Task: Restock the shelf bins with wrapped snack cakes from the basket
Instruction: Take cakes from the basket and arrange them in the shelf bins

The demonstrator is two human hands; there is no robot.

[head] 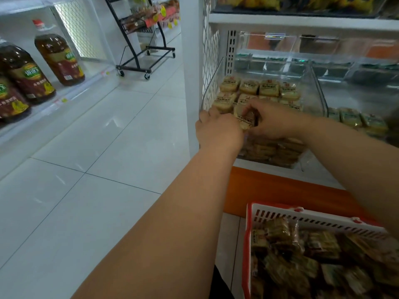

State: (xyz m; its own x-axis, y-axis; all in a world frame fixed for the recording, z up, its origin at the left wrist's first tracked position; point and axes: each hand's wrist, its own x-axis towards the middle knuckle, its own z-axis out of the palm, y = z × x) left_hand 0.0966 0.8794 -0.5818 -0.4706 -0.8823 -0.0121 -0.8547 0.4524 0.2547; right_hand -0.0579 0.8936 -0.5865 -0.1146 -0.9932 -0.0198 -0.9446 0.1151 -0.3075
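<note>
The person is leaning toward the low shelf, both arms reaching into the clear bin (311,89) at its left end. The right hand (274,121) is pinching a wrapped snack cake (246,119) between thumb and curled fingers, tilting it label-up at the bin's front edge. The left hand (218,130) is pressing in just beside it, its knuckles facing me; its fingers are curling toward the same cake, but I cannot tell whether they are gripping it or only steadying the stack.

Rows of cakes (259,88) are already lying flat in the back of the bin, labels up, so this one looks meant to be filling the front gap and matching their facing. Using two hands here seems to be about squaring the wrapper against its neighbours so it is not sliding off the pile visible through the bin's clear front.

The basket (280,214), red-rimmed with a white slotted wall, is sitting on the floor near the person, below the shelf, within easy reach. It is holding many more wrapped cakes, so I judge the restocking is far from finished. A neighbouring bin (349,119) to the right is holding green-labelled packets.

Across the aisle, large oil bottles (58,57) are standing on a low shelf, and a wheeled black rack (149,48) is parked farther back.
</note>
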